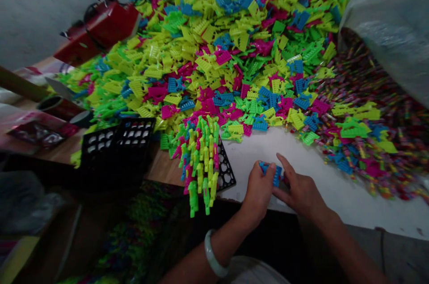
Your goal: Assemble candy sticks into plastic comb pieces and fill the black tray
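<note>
Near the table's front edge, my left hand (259, 190), with a pale bangle on its wrist, grips a blue plastic piece (276, 175) between thumb and fingers. Close against the piece's right side is my right hand (300, 190), its thumb and fingertips bent toward it; what they pinch, if anything, is too small to make out. Left of my hands, a black tray with holes (226, 167) holds upright rows of yellow, green, pink and blue pieces (201, 154). Behind lies a large heap of similar loose pieces (208, 69).
Empty black trays (134, 141) sit at the left, near a roll (56, 106) and a red box (100, 29). At the right, many thin multicoloured sticks (368, 82) spread beside a clear plastic bag (395, 24). The white tabletop (335, 194) ends just in front of me.
</note>
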